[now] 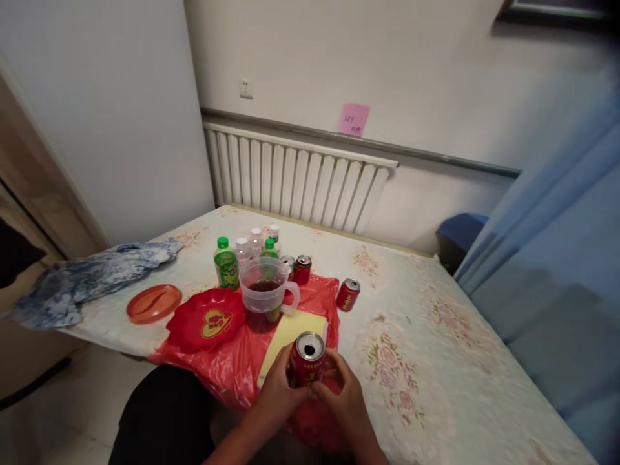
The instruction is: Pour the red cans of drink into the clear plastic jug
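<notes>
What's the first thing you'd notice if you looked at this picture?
Probably the open red can at the near table edge, gripped between the left hand and right hand. Behind it, on a red plastic bag, a clear jug of dark drink stands beside a red heart-shaped dish.
</notes>
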Tool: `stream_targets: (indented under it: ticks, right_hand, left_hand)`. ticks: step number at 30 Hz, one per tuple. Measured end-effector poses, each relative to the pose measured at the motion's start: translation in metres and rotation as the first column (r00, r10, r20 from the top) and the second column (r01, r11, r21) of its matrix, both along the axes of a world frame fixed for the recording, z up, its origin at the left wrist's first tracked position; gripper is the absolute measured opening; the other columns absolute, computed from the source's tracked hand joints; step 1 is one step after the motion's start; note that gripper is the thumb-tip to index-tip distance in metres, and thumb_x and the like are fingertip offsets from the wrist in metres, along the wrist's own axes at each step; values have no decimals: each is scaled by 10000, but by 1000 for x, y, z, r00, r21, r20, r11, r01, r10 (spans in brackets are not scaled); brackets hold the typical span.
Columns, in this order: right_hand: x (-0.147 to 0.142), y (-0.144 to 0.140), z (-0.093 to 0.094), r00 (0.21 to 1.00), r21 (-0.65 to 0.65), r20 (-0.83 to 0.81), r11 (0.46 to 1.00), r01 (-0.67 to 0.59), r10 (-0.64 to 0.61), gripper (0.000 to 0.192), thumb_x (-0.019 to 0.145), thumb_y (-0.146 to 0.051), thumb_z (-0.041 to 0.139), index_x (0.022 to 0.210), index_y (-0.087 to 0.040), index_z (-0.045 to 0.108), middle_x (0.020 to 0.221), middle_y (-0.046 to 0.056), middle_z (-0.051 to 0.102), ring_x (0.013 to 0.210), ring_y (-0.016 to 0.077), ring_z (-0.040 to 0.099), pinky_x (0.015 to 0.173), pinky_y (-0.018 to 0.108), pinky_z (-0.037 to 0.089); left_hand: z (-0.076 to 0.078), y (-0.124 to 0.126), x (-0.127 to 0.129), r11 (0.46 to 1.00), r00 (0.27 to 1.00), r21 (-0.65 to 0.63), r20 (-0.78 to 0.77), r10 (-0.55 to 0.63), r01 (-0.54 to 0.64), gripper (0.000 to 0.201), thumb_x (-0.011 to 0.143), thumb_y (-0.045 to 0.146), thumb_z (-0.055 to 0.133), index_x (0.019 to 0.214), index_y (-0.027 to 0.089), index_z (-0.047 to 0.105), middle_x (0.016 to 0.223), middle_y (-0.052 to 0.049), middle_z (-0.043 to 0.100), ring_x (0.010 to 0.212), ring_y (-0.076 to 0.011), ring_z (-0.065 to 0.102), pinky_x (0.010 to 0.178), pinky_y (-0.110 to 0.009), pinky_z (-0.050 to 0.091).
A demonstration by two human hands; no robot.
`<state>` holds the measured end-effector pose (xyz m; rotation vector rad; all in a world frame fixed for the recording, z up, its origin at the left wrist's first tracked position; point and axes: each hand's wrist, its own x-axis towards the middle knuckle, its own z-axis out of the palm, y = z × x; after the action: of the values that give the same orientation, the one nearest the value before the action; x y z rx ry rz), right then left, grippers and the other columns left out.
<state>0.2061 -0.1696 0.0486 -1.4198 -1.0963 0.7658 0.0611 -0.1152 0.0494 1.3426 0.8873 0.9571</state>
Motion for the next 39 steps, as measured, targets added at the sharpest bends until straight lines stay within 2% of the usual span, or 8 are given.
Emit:
stream_targets:
  ticks: [5,10,17,24,33,39]
  right_hand:
    - [8,-7,-10,986,37,45,986,160,-162,619,554,-166,716,1170,-195,655,1087,73,726,923,279,698,814,363,579]
    - [21,-10,-17,976,48,54,976,210,-213,572,544,-159,699,1113,-203,653,1050,55,728,946,281,692,825,363,576]
    - [40,-19,-14,950,111,125,956,271,-284,611,527,-126,721,1123,-232,638,1109,61,707,1067,309,646,966,418,510]
    - [52,-27,-10,931,172,237,955,242,-278,644,585,-154,765,1203,-221,596,1194,93,662,1129,316,605,996,455,479]
    - [61,-24,-6,920,252,284,947,201,-271,625,615,-218,800,1206,-209,597,1170,94,668,1099,304,620,964,441,497]
    - [60,-23,-10,929,225,256,951,212,-267,571,634,-200,760,1185,-196,608,1157,97,681,1086,290,635,943,422,517]
  left_hand:
    - [3,-7,30,992,999,124,-45,-20,25,712,576,13,630,1261,180,530,1261,-81,615,1202,-269,558,1046,-414,444]
    - [-1,-12,54,967,996,252,-89,-9,31,643,604,34,611,1226,183,559,1204,-72,623,1147,-258,575,1039,-425,445]
    - [-4,-18,78,956,992,274,-91,-83,106,553,687,90,615,1224,189,533,1206,-78,619,1128,-243,585,1023,-406,455]
    - [-1,-19,87,945,990,308,-120,-80,113,506,743,188,645,1235,193,527,1250,-92,617,1170,-257,575,1047,-417,443]
    - [-22,-12,89,909,986,405,-165,-34,99,511,835,299,633,1306,187,469,1328,-139,568,1212,-277,553,1069,-475,422]
    - [-29,-13,90,909,984,411,-181,3,73,526,824,294,651,1313,212,475,1319,-124,576,1208,-276,560,1067,-474,434]
